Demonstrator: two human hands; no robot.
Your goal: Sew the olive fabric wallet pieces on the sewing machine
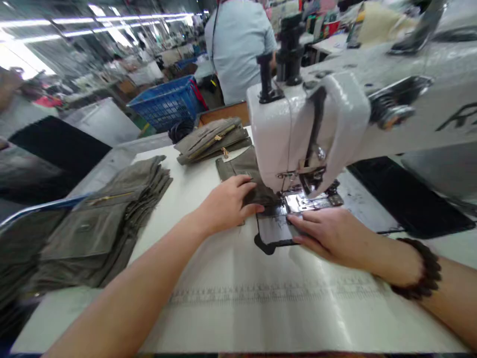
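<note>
A white sewing machine [272,144] stands at the right, its needle and presser foot over a shiny metal plate [274,228]. Under its head lies a grey-green fabric piece [248,166], with one edge at the presser foot. My left hand [233,201] rests on the near left part of this fabric, thumb and fingers apart. On the plate just in front of the presser foot, my right hand [328,231] lies flat, fingers stretched toward the needle. It holds nothing that I can see. A dark beaded bracelet [419,268] circles my right wrist.
A thick stack of grey-green fabric pieces [97,219] with zippers lies at the left table edge. Another zippered pile [212,139] sits behind my left hand. A ruler scale [261,294] runs along the white table. Beyond are a blue crate [167,104] and a person [240,49].
</note>
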